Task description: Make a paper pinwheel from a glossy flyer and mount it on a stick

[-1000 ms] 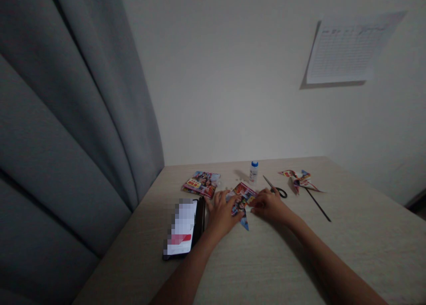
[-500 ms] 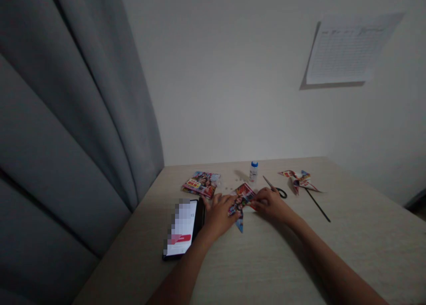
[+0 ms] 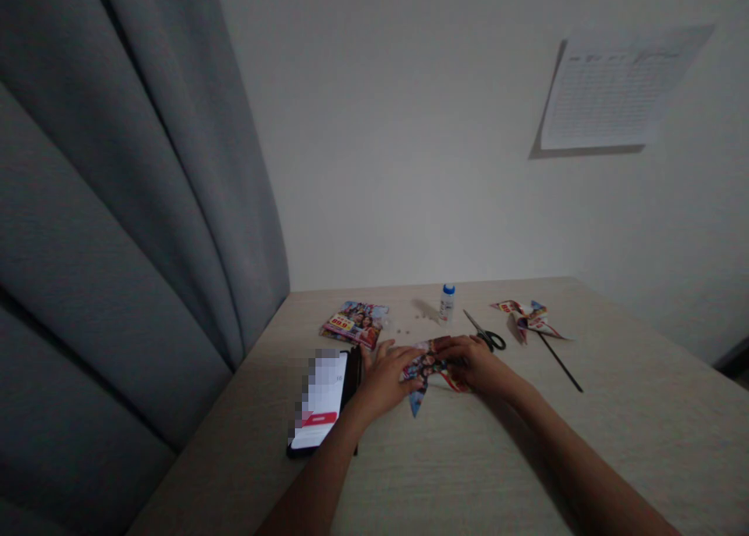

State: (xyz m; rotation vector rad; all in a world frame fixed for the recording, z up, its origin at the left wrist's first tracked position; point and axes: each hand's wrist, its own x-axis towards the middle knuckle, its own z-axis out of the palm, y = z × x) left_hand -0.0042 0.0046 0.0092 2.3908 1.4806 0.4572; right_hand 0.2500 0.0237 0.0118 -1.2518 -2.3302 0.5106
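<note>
A piece of colourful printed paper [image 3: 430, 364] with cut, pointed flaps lies on the table between my hands. My left hand [image 3: 386, 380] grips its left side, the thumb near a blue pointed flap and the other fingers over the upper edge. On the right side, my right hand [image 3: 477, 364] has its fingers bent over the paper and hides part of it. A red and white flap shows below those fingers. Just beyond my right hand lie black-handled scissors [image 3: 491, 338], blades pointing away and to the left.
A lit phone [image 3: 319, 403] in a dark case lies left of my left hand. Behind it sits a stack of printed paper [image 3: 354, 323]. A blue-capped glue bottle [image 3: 446, 303] stands near small bits. At right is a paper pinwheel [image 3: 530, 320] on a black stick [image 3: 560, 362].
The paper has turned between my hands, its blue flap swinging slightly left and towards me. My right hand has shifted, and a red and white flap now shows beneath its fingers.
</note>
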